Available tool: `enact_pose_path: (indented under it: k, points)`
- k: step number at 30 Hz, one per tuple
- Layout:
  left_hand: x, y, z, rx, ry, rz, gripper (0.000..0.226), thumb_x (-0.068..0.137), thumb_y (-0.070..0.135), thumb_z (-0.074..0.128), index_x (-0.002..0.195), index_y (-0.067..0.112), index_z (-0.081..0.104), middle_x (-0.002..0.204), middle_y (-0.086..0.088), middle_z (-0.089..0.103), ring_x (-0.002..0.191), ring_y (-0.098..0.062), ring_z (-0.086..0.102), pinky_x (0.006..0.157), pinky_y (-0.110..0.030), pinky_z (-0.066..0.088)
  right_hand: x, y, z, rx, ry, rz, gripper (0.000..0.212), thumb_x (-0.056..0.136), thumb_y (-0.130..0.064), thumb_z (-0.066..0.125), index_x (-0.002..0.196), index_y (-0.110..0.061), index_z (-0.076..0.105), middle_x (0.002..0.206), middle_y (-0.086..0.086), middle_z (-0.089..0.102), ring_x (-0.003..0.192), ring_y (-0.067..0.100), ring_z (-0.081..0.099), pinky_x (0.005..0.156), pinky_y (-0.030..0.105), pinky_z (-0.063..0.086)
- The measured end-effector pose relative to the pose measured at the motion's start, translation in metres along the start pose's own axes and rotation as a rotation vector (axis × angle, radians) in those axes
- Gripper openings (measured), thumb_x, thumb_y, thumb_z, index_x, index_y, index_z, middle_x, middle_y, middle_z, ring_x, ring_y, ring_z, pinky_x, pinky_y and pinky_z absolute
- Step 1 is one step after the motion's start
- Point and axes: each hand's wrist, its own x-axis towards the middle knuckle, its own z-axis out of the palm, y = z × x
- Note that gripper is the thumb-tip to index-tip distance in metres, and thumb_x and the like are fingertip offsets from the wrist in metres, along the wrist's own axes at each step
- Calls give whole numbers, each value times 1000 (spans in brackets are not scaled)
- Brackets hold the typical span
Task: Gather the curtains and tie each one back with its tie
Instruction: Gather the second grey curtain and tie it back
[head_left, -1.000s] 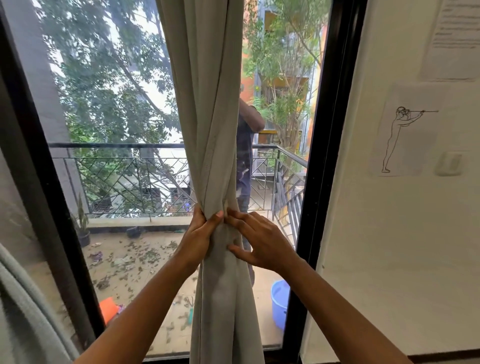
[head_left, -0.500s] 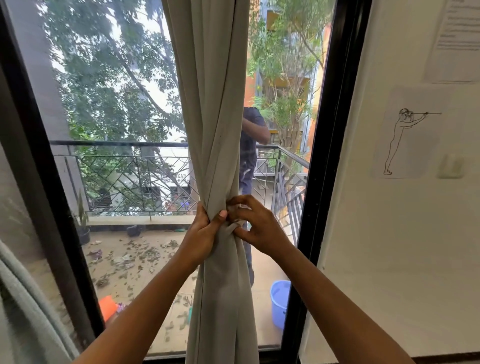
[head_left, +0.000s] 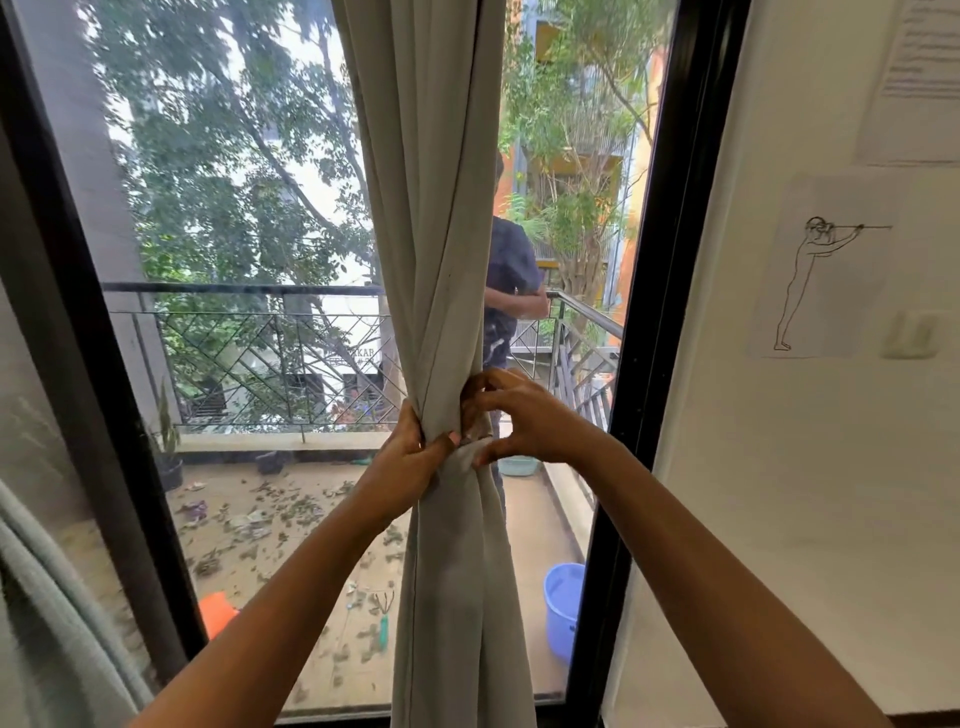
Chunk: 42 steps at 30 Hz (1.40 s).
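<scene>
- Head view, nearest: both forearms reaching up and in toward the gathered curtain (head_left: 447, 322), meeting at its pinched waist in front of the window frame (head_left: 670, 291).
- Left hand (head_left: 410, 457) wrapping the bunched cloth from the left side, thumb pressing across the front, closed firmly on the gather.
- Right hand (head_left: 524, 415) curling in from the right, fingers (head_left: 480, 387) bent and pinching a short pale strip, apparently the tie (head_left: 470, 452), just beside the left thumb.
- Judging the step: fastening the tie around the waist of the curtain, not yet finished.
- Doing it well, as advice: keeping the left grip tight so the folds are not spreading; drawing the strip snug and level around the bundle; securing the end before loosening either hand; watching for stray folds slipping out below.
- Curtain itself: hanging as one pale grey-beige column, falling in long vertical pleats from above, narrowing sharply at the hands, flaring again below; thin dark seam line running down the front; cloth looking soft and fairly heavy.
- Tie mostly hiding under the fingers, so knot or loop not telling clearly.
- Further left: edge of a second curtain (head_left: 47, 623), hanging loose, seemingly still waiting for tying.
- Farthest, beyond the glass: balcony railing (head_left: 249, 353), a blue bucket (head_left: 563, 608), a person (head_left: 511, 291) standing partly behind the curtain.
</scene>
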Motion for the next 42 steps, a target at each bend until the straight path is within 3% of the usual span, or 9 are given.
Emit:
enact_pose_path:
  k: [3,8,10,13,18,25,31,39,42]
  points:
    - [-3,-3,1,48,9,7,75,81,44,62,144,30,23,137,3,48,126,-20,49,106,-45,44,4,4,-7,102,9,25,40,77,-22,77,112,-10,63,114,5,59,95,8,49,76,4,38]
    - [-19,-8,20,-4,285,274,87,83,29,72,145,43,12,139,15,44,107,-2,63,86,-32,57,7,6,6,43,242,83,25,74,-12,77,97,-8,67,85,-8,51,68,0,43,63,7,32]
    - [-28,-12,22,102,380,404,70,84,31,72,137,43,27,145,13,34,108,-9,63,82,-34,58,6,10,9,81,293,106,19,72,-16,79,88,-10,71,80,-11,53,66,-3,46,63,4,32]
    - [-31,-10,15,446,323,490,27,88,52,58,109,37,51,149,5,25,98,-13,64,78,-17,52,3,12,13,224,411,111,19,67,-18,83,83,-13,72,79,-9,62,69,3,55,64,5,37]
    - [-30,4,15,701,280,442,20,89,42,63,97,23,66,146,-12,36,80,-30,69,66,-40,59,5,10,16,263,496,157,18,68,-20,82,83,-15,74,75,-7,64,65,6,54,62,18,44]
    - [-32,9,6,753,333,502,18,88,27,68,101,16,72,140,-15,33,118,-39,50,83,-43,56,15,1,14,331,269,19,23,75,-16,77,96,-11,70,84,-13,66,76,-10,60,72,6,45]
    - [-33,10,-6,706,300,534,29,92,36,58,114,21,69,137,-17,39,105,-38,60,81,-44,59,20,-7,-1,259,-10,-10,16,83,-14,70,99,-10,69,89,-6,68,74,-7,59,72,6,44]
    - [-32,-1,-19,372,216,572,13,82,32,71,92,25,68,135,-3,38,103,-17,61,89,-14,47,22,-22,-19,151,-234,-82,17,87,-13,66,103,-13,69,90,-12,61,79,-1,58,77,16,46]
    - [-29,0,-20,312,213,572,14,79,21,74,89,28,67,136,-3,37,113,-5,56,91,-7,42,14,-29,-8,238,-262,0,10,93,-15,57,97,-13,65,75,-9,63,62,5,63,64,24,55]
